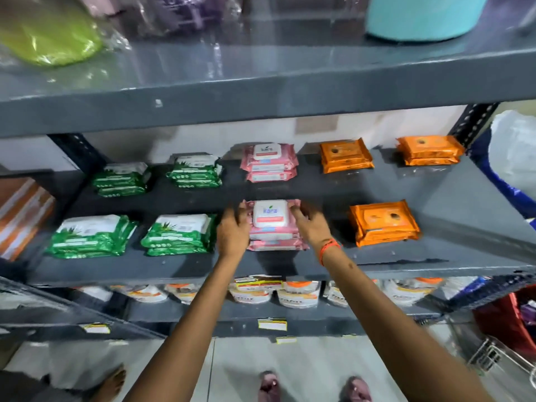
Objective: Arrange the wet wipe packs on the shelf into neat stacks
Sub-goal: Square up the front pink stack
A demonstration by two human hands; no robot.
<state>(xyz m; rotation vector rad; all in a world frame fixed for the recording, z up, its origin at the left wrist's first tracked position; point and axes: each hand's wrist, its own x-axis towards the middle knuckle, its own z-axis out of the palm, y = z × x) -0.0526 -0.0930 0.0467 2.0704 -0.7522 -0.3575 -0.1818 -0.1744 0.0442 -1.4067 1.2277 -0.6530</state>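
On the dark grey shelf (319,195) a front stack of pink wet wipe packs (272,227) sits between my hands. My left hand (233,227) presses its left side and my right hand (311,224) grips its right side, fingers over the top pack. Behind it stands a second pink stack (268,161). To the left are green stacks: front left (90,236), front middle (179,233), back left (121,178) and back middle (195,169). To the right are orange stacks: front (383,221), back (345,155) and back right (429,149).
An upper shelf board (261,91) overhangs the wipes and carries a green bag (49,39) and a turquoise tub (420,15). Pouches (298,294) fill the shelf below. A white bag (513,146) and a red basket (504,320) stand at the right. Another person's bare foot (110,384) is at bottom left.
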